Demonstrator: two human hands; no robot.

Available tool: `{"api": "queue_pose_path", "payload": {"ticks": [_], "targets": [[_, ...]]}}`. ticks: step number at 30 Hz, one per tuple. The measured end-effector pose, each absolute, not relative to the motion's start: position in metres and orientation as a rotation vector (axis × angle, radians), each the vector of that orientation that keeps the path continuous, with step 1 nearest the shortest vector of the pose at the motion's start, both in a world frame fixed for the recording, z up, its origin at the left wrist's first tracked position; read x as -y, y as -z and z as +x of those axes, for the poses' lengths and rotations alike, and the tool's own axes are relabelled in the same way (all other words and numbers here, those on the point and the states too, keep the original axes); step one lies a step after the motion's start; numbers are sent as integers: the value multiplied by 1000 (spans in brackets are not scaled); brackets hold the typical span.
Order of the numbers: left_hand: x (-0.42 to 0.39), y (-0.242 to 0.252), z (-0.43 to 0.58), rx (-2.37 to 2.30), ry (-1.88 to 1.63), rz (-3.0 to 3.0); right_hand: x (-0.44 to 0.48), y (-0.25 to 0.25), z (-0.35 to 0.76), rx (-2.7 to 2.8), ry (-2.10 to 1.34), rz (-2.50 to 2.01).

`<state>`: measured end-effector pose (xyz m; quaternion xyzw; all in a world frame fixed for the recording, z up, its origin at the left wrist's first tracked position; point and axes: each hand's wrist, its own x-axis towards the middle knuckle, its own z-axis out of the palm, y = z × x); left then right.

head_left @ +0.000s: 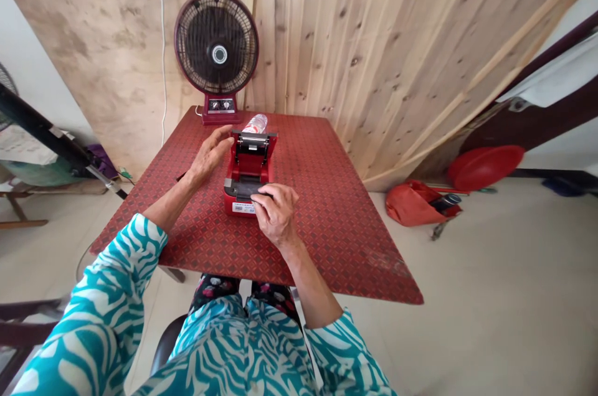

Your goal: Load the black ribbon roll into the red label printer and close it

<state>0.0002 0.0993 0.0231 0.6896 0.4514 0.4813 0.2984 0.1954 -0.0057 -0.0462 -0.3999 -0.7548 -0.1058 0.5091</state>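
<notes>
The fingers [276, 195] of the right hand [275, 212] are curling down over the black cover at the front of a red receipt printer [250, 165], touching it (whether they are really gripping it or only resting there, I cannot tell). The fingers [218, 141] of the left hand [209, 156] are spreading wide and released, holding nothing, with their tips hovering just beside the raised lid at the printer's rear, though any contact is hard to make out from this angle. The printer is sitting near the middle of the frame, between both hands, with its lid standing open and its dark inner mechanism showing. It is resting on the far half of a red patterned worktop [327, 228], which is filling the centre of the frame. Just behind the printer, a clear plastic bottle [256, 124] with a red label is lying on the worktop, and a maroon desk fan [216, 41] is standing upright at the far edge, toward the top centre of the frame, against a knotty pine plank wall [364, 28]. Teal-and-white patterned sleeves [107, 296] are running from both forearms down to the lower corners of the frame. Off to the right, a red basin [486, 167] and a red bag [413, 203] are lying on the floor [490, 278], and a black bar [47, 125] is slanting across the left edge.
</notes>
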Motion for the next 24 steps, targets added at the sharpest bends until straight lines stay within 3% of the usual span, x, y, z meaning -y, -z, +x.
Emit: {"api": "queue_pose_path", "payload": {"ticks": [12,20,24], "targets": [[-95,-16,-9,-1176,-1329,1845,10,50,196,1811,418,-891],[-73,13,-13,-1196,-1193,1957,14,53,197,1803,258,-926],[-77,26,-7,-1160,-1282,1672,4,44,200,1596,-56,-966]]}}
